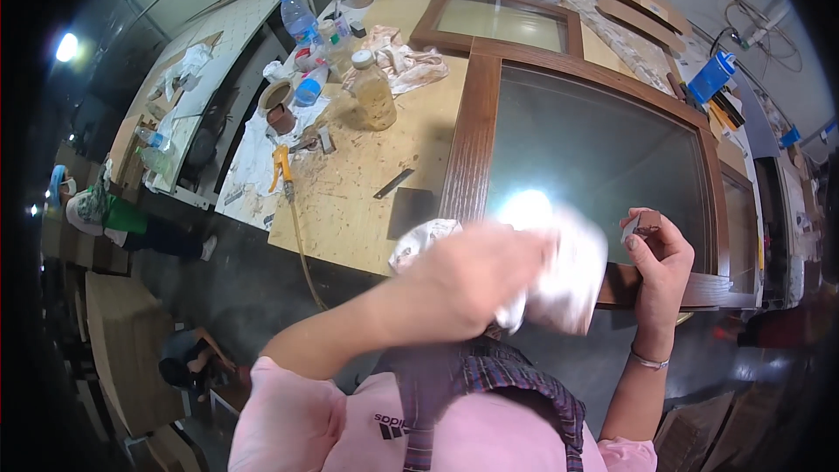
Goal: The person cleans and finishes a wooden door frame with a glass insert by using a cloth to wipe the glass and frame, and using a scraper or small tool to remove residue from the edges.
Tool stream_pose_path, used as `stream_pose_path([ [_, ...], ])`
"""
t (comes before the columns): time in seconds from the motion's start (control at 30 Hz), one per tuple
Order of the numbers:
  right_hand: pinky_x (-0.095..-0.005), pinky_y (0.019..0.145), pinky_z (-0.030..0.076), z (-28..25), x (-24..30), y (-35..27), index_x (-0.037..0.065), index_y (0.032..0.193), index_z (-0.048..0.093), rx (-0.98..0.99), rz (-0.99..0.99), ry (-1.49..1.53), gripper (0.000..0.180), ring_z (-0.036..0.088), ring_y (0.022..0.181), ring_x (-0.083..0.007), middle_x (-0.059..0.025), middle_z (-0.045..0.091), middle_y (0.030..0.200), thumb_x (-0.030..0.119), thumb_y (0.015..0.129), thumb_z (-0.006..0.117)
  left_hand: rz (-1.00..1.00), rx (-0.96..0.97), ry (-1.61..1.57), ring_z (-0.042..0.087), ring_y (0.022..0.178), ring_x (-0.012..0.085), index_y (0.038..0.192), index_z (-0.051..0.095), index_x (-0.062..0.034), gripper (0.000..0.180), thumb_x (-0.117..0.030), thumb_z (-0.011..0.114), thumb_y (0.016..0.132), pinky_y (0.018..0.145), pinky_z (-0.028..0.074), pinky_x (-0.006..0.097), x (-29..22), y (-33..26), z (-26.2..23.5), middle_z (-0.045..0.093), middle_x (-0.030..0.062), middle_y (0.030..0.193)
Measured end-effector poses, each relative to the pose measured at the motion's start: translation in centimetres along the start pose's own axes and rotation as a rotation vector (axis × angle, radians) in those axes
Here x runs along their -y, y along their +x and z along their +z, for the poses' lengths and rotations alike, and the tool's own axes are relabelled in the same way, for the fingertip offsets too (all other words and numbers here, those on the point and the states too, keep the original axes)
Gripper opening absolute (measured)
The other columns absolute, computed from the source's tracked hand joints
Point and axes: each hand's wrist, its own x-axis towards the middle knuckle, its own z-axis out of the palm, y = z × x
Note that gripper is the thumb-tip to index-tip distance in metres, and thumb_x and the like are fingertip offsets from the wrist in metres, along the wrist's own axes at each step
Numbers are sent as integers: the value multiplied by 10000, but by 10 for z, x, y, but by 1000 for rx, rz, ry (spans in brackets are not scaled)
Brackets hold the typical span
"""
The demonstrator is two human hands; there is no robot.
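My left hand [481,275], smeared by motion, is closed on a white cloth [572,275] over the near edge of a brown wooden frame [472,135]. That frame surrounds a pane of glass [594,135], which reflects a bright light. My right hand [664,253] pinches a small brown block [647,224] between thumb and fingers, above the frame's near right corner. Part of the frame's near rail is hidden behind the cloth and my hands.
A smaller glazed frame [428,17] lies beyond. Left on the plywood tabletop [350,197] are a jar of yellowish liquid [374,92], a crumpled rag [402,61], an orange air gun [280,169] with hose and a dark flat square [411,211]. Two people are at far left.
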Motion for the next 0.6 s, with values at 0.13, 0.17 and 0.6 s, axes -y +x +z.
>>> stream_pose_path([
  [0.13,-222,742,461,-9,1,-6,-40,1067,664,19,3,-55,261,564,804,-73,0,621,898,67,839,733,-404,-89,70,674,962,364,1129,636,-19,445,-72,811,724,833,544,426,36,-60,-41,679,171,1067],
  [0.17,-221,703,451,-7,2,-7,-33,1052,666,11,-26,-69,249,555,775,-69,9,607,881,56,831,737,-573,-123,332,678,938,342,1109,630,-17,402,-50,787,741,818,541,391,51,-78,-65,681,160,1061],
  [0.6,-231,717,487,-6,3,-5,-44,1046,666,19,7,5,251,599,796,-83,-18,643,908,26,816,736,-471,-54,-49,610,1070,331,1173,590,-20,328,-72,604,849,938,463,413,205,62,-1,658,183,1081],
])
